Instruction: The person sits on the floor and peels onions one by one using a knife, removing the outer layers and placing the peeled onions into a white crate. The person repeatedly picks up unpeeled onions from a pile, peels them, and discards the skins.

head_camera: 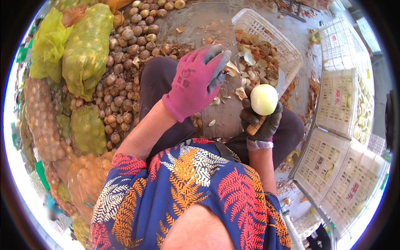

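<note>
My right hand [261, 120], in a dark stained glove, is closed around the wooden handle of a knife [256, 125]. Its curved metal blade [280, 82] points up and away. A peeled, pale onion [264, 99] rests in the same hand, against the fingers. My left hand [200, 78] wears a pink glove with grey fingertips and is raised over the board between my knees, its back to the camera. Its fingers are bent close together, and the palm side is hidden. Onion skins [254, 57] lie in a white plastic crate [289, 51] beyond my right hand.
Unpeeled onions [120, 84] are heaped at the left, beside full mesh sacks [89, 47]. On the right, stacked white plastic crates [336, 103] hold peeled onions [362, 109]. A wooden board [218, 120] with skin scraps lies between my knees. More skins litter the floor.
</note>
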The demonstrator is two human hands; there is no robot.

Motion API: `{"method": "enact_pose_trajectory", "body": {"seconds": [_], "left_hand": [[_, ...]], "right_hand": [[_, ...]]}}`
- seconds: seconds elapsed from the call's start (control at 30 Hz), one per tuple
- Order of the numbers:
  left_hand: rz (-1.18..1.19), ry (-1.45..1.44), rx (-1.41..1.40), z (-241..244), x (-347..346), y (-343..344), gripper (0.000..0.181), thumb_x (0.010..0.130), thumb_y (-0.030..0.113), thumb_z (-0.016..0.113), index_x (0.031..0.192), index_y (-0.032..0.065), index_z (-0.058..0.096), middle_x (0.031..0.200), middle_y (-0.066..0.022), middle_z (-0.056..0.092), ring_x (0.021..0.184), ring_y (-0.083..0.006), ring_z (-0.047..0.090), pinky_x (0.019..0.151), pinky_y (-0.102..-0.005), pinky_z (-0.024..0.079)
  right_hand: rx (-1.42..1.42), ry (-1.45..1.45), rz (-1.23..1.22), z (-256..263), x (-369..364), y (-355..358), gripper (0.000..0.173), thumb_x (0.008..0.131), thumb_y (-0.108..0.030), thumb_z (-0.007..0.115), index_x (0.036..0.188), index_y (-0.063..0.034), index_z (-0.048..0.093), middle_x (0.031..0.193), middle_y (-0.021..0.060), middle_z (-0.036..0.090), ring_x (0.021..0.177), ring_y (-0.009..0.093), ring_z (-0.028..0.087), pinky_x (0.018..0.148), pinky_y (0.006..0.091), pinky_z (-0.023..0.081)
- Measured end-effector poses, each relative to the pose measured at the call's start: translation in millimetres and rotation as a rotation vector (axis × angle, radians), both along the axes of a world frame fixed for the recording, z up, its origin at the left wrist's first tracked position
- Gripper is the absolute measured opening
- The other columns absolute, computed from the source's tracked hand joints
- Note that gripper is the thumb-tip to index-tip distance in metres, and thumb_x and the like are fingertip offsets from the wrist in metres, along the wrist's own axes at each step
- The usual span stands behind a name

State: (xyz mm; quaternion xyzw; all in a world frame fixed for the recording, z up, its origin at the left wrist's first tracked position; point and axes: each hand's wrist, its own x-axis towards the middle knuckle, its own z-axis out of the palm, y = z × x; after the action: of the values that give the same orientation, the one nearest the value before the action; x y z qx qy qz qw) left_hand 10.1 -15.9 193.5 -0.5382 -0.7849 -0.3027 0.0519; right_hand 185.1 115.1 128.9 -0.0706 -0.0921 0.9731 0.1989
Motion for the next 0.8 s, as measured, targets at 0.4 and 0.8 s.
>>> {"method": "enact_pose_trajectory", "body": {"seconds": [0.4, 0.8], "left_hand": [[-0.364, -0.486, 0.129, -10, 37, 9, 0.047, 0.073, 0.0, 0.062, 0.12, 0.0009, 0.058, 0.118, -0.0163, 0.06, 0.108, -0.0314, 0.058, 0.094, -0.0366, 0.045], [-0.498, -0.636, 0.037, -8, 64, 30, 0.039, 0.079, -0.005, 0.055, 0.118, 0.0003, 0.059, 0.112, -0.0143, 0.063, 0.106, -0.0263, 0.06, 0.092, -0.0332, 0.046]], "right_hand": [[0.196, -0.285, -0.067, 30, 40, 5, 0.053, 0.093, -0.045, 0.054, 0.131, -0.0093, 0.047, 0.115, 0.0174, 0.062, 0.084, 0.02, 0.065, 0.046, 0.0171, 0.041], [0.573, -0.017, -1.158, 298, 232, 207, 0.05, 0.089, -0.047, 0.058, 0.11, -0.0024, 0.052, 0.103, 0.0232, 0.059, 0.07, 0.013, 0.058, 0.047, 0.0199, 0.045]]}}
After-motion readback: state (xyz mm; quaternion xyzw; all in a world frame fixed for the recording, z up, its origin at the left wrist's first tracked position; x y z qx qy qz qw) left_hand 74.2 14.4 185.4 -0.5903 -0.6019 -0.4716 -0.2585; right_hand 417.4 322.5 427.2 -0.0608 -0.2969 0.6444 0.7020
